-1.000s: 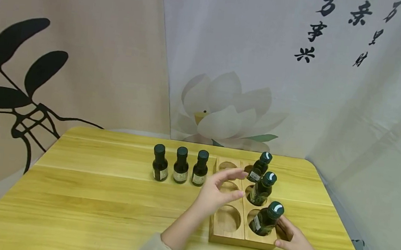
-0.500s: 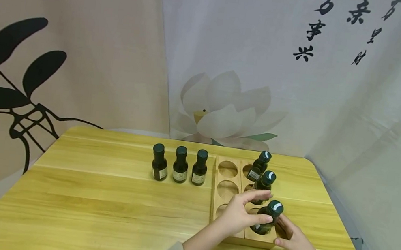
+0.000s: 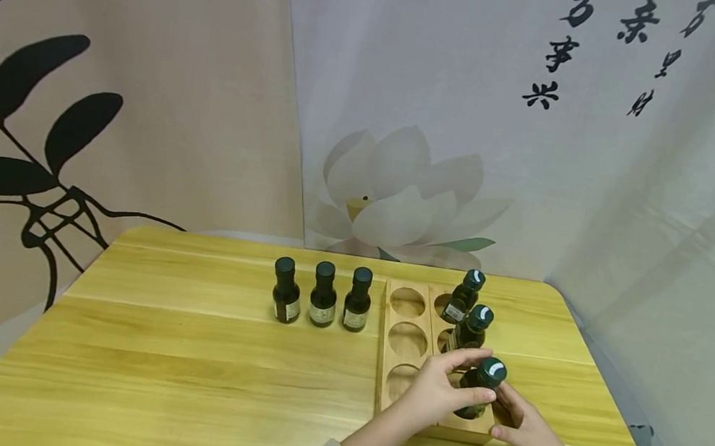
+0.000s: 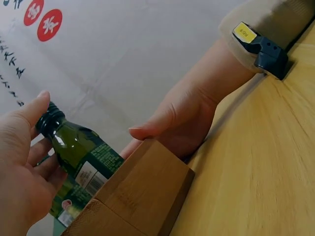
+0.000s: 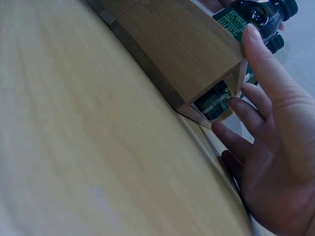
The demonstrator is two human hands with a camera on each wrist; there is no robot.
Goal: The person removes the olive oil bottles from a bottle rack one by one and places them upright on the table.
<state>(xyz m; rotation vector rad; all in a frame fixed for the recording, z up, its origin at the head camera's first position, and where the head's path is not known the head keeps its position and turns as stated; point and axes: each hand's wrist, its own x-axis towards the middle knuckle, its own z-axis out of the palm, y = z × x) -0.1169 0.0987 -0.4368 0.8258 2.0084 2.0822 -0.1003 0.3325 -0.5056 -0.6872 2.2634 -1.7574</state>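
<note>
A two-column wooden rack (image 3: 407, 319) with round holes stands at the right of the table. In its right column are three dark green bottles: a far bottle (image 3: 470, 287), a middle bottle (image 3: 478, 321) and a near bottle (image 3: 494, 372). My left hand (image 3: 430, 399) reaches across the rack and holds the near bottle by its neck, thumb on this side and fingers behind, as the left wrist view shows. The bottle's label (image 4: 91, 178) shows above the rack's edge. My right hand (image 3: 531, 434) grips the rack's near right corner, thumb (image 5: 261, 54) at the front and fingers along the open side.
Left of the rack, three more dark bottles stand in a row: a left one (image 3: 287, 292), a centre one (image 3: 324, 296) and a right one (image 3: 358, 299). The yellow wooden table (image 3: 185, 372) ends at a printed cloth backdrop (image 3: 227, 93).
My left hand has moved right and towards me, from over the left column to the near bottle, and its fingers have closed in around the neck. My right hand has stayed at the rack's corner.
</note>
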